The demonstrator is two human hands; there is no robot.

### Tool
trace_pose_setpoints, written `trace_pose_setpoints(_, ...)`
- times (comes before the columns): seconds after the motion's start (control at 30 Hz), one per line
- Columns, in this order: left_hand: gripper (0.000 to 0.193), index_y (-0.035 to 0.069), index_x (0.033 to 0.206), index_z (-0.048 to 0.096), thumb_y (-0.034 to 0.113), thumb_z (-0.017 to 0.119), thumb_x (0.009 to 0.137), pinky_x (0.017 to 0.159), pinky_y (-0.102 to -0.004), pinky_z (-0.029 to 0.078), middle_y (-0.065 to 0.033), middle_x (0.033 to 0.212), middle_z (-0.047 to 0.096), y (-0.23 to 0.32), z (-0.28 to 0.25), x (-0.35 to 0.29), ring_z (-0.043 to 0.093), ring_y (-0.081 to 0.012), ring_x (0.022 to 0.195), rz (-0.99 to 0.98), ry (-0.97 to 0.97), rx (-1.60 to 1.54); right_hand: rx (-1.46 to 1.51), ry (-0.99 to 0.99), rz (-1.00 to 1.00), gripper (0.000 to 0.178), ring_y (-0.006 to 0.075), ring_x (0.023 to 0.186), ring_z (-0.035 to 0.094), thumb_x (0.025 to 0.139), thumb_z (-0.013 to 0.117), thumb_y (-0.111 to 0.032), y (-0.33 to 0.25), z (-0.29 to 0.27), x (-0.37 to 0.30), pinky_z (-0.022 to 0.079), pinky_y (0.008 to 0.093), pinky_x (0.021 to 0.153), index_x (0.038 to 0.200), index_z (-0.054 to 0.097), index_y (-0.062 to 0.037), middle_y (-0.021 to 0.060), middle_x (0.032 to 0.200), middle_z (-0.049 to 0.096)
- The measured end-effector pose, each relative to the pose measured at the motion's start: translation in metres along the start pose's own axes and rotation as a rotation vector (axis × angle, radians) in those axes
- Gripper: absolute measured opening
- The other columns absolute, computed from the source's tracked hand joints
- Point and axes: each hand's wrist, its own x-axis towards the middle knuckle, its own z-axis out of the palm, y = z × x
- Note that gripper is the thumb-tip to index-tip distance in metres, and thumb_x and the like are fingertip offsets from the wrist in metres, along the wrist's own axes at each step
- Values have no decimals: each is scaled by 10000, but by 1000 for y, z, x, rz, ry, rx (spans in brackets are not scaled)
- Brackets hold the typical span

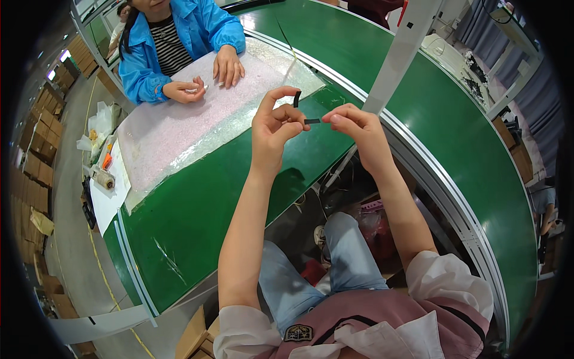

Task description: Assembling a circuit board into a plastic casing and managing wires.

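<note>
Above the green table (197, 239) I hold both hands up, close together. My left hand (272, 128) pinches a short black strip (312, 121) between thumb and a finger. A second black strip (296, 99) hangs at the tip of its raised index finger. To the right, my right hand (362, 131) is closed in a pinch, thumb against index finger, very near the free end of the pinched strip. I cannot make out whether anything is between those fingertips.
A bubble-wrap sheet (173, 128) covers the far table, where a co-worker in a blue jacket (140, 57) rests both hands. A tape roll (103, 178) and white paper (116, 194) lie left. A metal post (400, 57) and curved green conveyor (466, 143) stand right.
</note>
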Motion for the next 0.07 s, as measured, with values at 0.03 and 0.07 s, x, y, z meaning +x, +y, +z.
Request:
trace_pose_setpoints(0.03, 530, 18, 1263, 498, 1, 599, 743, 804, -299, 519, -55, 752, 592, 0, -1, 0, 594, -130, 754, 0, -16, 13, 47, -32, 28, 223, 133, 906, 566, 924, 611, -184, -1, 1, 0, 433, 285, 880, 962, 714, 10, 40, 957, 619)
trace_pose_setpoints(0.07, 526, 31, 1271, 500, -4, 596, 755, 806, -311, 517, -67, 765, 608, 0, -2, 1, 600, -137, 758, 12, -35, 26, 69, -52, 39, 219, 137, 919, 569, 905, 636, -173, 1, 2, 0, 444, 280, 873, 1034, 726, -20, 47, 984, 622)
